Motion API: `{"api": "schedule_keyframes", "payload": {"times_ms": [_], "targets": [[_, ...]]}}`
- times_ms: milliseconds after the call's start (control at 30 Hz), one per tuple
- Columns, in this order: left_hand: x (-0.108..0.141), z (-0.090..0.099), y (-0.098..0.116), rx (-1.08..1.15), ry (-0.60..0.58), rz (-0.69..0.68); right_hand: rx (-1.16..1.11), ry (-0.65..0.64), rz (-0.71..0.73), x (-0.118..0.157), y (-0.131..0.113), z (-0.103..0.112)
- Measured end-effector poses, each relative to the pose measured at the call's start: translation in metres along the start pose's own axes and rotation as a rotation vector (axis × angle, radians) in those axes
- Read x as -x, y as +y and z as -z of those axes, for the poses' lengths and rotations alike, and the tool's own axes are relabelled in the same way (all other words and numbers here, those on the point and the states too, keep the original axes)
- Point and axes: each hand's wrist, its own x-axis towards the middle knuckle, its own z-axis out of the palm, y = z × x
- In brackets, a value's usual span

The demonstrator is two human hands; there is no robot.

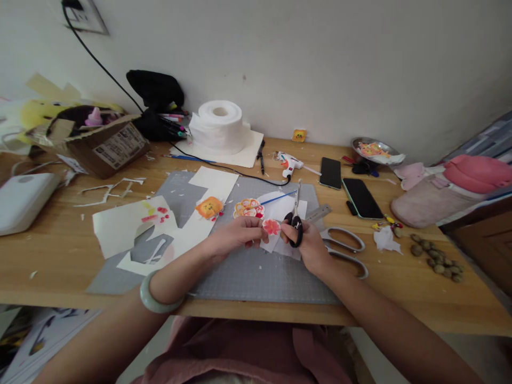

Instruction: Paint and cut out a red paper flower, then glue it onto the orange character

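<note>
Forearms [384,325] flank a red cutout [272,227] — left grip [239,234] pinching its left edge, right grip [313,246] clasping scissors [296,222] beside it.

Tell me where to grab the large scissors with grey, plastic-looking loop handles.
Probably take the scissors by the outer curve of the loops, coming from the right: both loops point that way over the tan wooden tabletop, while the bare right grip hides the other end.

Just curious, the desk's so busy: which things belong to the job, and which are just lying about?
Probably the job:
red paper cutout
black-handled scissors in right hand
cutting mat

Probably lying about:
white paper roll
cardboard box
nearer phone
</note>
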Motion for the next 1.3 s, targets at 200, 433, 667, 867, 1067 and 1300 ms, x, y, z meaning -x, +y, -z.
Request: {"api": "schedule_keyframes", "payload": {"times_ms": [200, 433, 667, 867, 1067, 1300], "targets": [[0.000, 0.003, 0.001, 0.100, 0.108, -0.022, -0.014, -0.197, -0.023, 0.002, 0.004, 0.006], [0.003, 0.008, 0.010, 0.185, 0.139, -0.040, 0.043, -0.466, -0.047, 0.005, 0.000, 0.012], [0.006, 0.011, 0.017, 0.213, 0.142, -0.023, 0.124, -0.541, -0.062, 0.008, -0.011, 0.012], [0.006, 0.011, 0.017, 0.206, 0.125, -0.004, 0.143, -0.554, -0.051, 0.007, -0.011, 0.012], [0.006, 0.011, 0.017, 0.200, 0.114, -0.002, 0.173, -0.569, -0.041, 0.005, -0.012, 0.011], [0.004, 0.013, 0.014, 0.203, 0.103, -0.005, 0.191, -0.574, -0.039, 0.005, -0.011, 0.011]]}}
